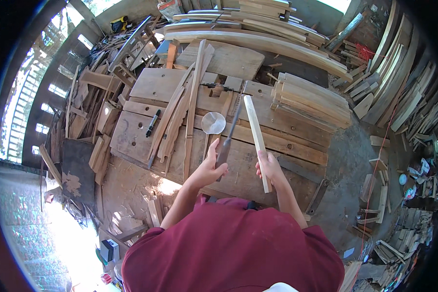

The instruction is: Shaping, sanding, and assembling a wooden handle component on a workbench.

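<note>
Blk marker (153, 123) on wkbench (131, 134)

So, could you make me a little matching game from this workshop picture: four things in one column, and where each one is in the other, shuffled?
Things:
1. black marker
2. pale wooden strip
3. round disc
4. stack of boards

Places:
A. toward the right end of the workbench
B. just beyond the left hand
C. near the left end of the workbench
D. in the fingers of the right hand

Right pairs: 1-C, 2-D, 3-B, 4-A
</note>
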Demonstrator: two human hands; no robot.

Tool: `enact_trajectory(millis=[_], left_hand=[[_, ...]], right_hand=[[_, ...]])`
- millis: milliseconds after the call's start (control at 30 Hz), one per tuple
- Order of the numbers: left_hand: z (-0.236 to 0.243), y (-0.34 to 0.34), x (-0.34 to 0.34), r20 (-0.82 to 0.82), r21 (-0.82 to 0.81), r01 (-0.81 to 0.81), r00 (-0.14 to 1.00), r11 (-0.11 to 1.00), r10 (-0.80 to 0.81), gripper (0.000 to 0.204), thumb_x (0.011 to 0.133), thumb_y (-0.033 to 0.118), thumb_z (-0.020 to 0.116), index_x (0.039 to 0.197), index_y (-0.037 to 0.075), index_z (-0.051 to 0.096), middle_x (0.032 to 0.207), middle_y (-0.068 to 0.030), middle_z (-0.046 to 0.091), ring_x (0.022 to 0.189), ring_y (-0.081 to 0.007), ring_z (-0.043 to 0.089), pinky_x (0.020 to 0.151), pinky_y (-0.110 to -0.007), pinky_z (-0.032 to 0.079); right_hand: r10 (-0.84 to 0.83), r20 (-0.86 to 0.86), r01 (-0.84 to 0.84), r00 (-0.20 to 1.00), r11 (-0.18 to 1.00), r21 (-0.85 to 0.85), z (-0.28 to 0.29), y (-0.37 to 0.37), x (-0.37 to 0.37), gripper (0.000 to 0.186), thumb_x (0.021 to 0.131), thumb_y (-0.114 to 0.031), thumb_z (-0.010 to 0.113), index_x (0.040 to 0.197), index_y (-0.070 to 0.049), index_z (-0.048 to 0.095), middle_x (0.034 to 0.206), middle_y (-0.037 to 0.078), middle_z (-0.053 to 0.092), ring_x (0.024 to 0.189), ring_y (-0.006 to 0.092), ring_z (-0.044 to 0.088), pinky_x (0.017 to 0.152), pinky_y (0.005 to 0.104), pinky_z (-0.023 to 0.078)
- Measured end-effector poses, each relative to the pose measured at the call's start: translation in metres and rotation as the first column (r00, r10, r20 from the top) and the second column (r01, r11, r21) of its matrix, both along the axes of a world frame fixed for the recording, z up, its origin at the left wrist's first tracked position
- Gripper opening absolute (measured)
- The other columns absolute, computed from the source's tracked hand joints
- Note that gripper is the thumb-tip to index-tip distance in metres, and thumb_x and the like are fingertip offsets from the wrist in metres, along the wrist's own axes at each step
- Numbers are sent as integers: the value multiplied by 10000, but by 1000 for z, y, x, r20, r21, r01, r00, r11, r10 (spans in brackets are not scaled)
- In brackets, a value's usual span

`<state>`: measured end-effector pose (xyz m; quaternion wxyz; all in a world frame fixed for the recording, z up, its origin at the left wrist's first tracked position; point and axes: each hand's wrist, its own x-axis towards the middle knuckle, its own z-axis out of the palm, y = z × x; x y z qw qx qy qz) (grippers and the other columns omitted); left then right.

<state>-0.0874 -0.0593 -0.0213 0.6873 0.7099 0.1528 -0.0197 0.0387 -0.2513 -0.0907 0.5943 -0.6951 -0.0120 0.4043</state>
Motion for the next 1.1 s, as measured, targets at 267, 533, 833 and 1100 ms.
enact_trajectory(millis=[267, 533, 833, 1100], left_hand=[[-29, -6, 13, -13, 468, 74, 997, 881, -77, 617, 808, 152, 552, 1351, 0, 300, 868, -217, 594, 824, -348, 601, 724, -408, 468], [8, -21, 16, -18, 608, 72, 997, 790, -77, 582, 829, 161, 546, 1324, -50, 325, 851, -297, 594, 820, -435, 580, 739, -477, 439], [7, -23, 13, 27, 610, 25, 998, 792, -52, 552, 829, 142, 553, 1305, -61, 359, 785, -293, 593, 763, -441, 584, 701, -470, 444], [1, -32, 29, 13, 657, 36, 998, 753, -60, 572, 827, 122, 563, 1328, -47, 344, 755, -276, 585, 749, -416, 588, 682, -443, 446]], right_hand=[[-6, 98, 13, 995, 998, -64, -2, 5, 3, 437, 944, -421, 422, 970, 15, 398, 660, 93, 534, 428, 161, 552, 365, 286, 442], [26, 271, 10, 962, 991, -131, 21, 17, 4, 559, 951, -303, 404, 1413, -102, 163, 620, 104, 523, 396, 192, 539, 364, 320, 460], [26, 244, 4, 969, 993, -122, 22, 28, 5, 575, 958, -286, 377, 1437, -125, 104, 585, 102, 521, 386, 201, 536, 372, 326, 467], [-35, 225, 70, 974, 986, -153, 26, 35, 11, 561, 968, -349, 366, 1445, -207, 107, 573, 80, 487, 379, 155, 500, 358, 286, 450]])
